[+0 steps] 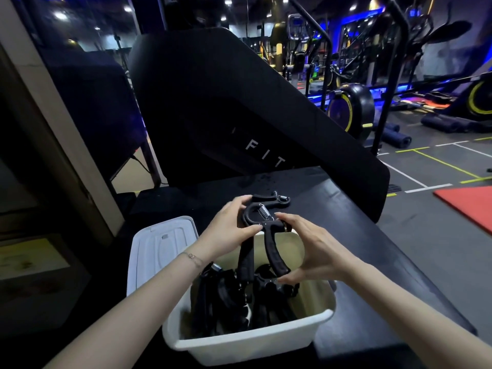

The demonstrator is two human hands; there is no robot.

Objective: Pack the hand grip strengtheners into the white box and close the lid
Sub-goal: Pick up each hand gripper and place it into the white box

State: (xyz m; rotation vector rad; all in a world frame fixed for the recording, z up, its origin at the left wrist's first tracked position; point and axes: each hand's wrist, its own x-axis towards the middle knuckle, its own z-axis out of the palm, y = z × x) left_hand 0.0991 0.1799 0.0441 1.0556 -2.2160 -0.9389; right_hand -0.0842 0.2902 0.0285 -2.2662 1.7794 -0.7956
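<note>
A large black padded machine panel (239, 107) with the white letters "FIT" rose behind a black bench top (359, 235). Beyond it to the right stood exercise bikes with yellow-rimmed wheels (348, 107), dark rolled mats (394, 137) on the floor, and a red mat (468, 206) lying near white and yellow floor lines (426, 166). A beige door frame (53, 123) ran down the left side
</note>
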